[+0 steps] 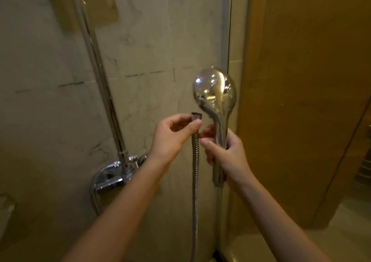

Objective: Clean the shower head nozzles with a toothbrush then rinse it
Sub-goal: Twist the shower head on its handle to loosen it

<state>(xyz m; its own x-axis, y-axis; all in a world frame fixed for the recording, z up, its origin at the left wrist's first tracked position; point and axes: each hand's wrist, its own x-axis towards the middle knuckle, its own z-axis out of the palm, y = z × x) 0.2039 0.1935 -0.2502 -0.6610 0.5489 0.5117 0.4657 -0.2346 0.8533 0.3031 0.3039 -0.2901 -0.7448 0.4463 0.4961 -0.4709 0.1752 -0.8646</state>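
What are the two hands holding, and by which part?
The left hand pinches the hose at its metal end nut; the right hand grips the shower head by its handle.

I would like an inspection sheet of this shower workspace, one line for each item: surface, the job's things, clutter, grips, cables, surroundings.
Surface: tiled wall, pale tiles with dark gaps in some joints; no table seen.
Job's things: chrome shower head, off its hose, back toward the camera, nozzles hidden; toothbrush, nothing seen.
Clutter: nothing seen.
Grips: left hand pinches the hose just under its end fitting; right hand grips the shower head's handle.
Cables: metal hose hangs down from the left hand, its open end apart from the handle.
Surroundings: mixer tap and riser pipe on the wall; glass screen; brown panel at the right.
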